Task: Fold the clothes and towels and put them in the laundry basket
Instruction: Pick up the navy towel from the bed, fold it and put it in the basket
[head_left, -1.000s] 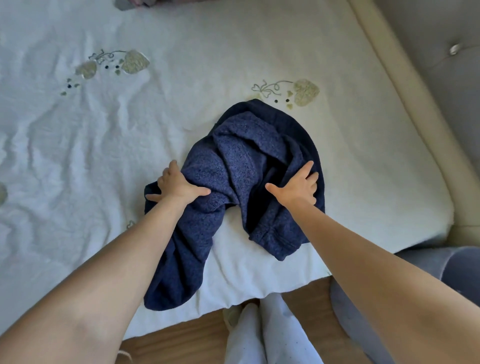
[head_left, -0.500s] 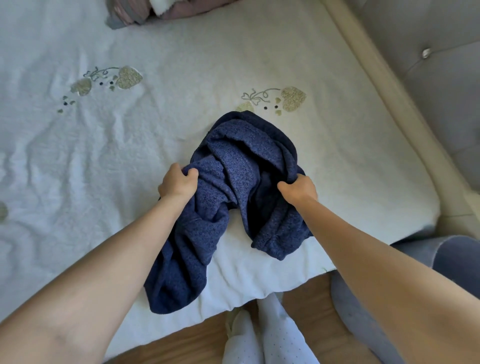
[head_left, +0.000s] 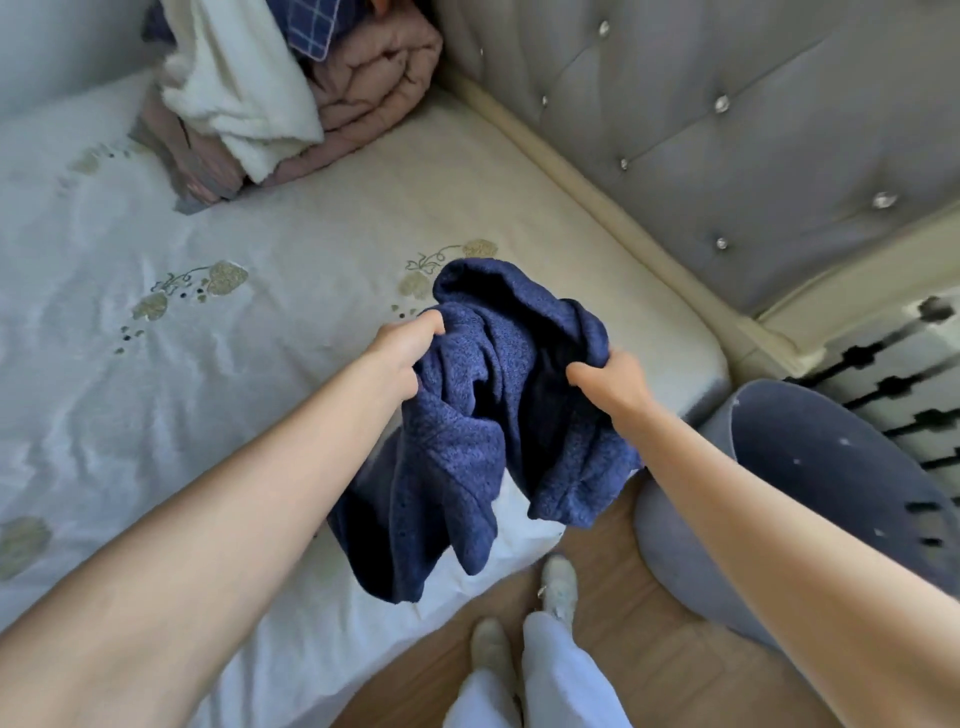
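A dark blue knitted garment (head_left: 467, 431) hangs bunched in the air over the bed's front right corner. My left hand (head_left: 402, 353) grips its left side and my right hand (head_left: 610, 384) grips its right side. Two loose ends dangle below my hands, over the bed edge. A grey fabric laundry basket (head_left: 685, 525) stands on the floor to the right of the bed, its dark inside partly hidden by my right forearm.
The white embroidered bedspread (head_left: 156, 338) covers the bed. A pile of pink, white and checked laundry (head_left: 291, 98) lies at the bed's far corner. A grey tufted headboard (head_left: 727, 130) rises at the right. My feet stand on the wooden floor (head_left: 613, 623).
Both hands closed on the blue garment and lifted it off the bed, carrying it right. The view swung up and right, bringing the laundry pile, headboard and basket into sight.
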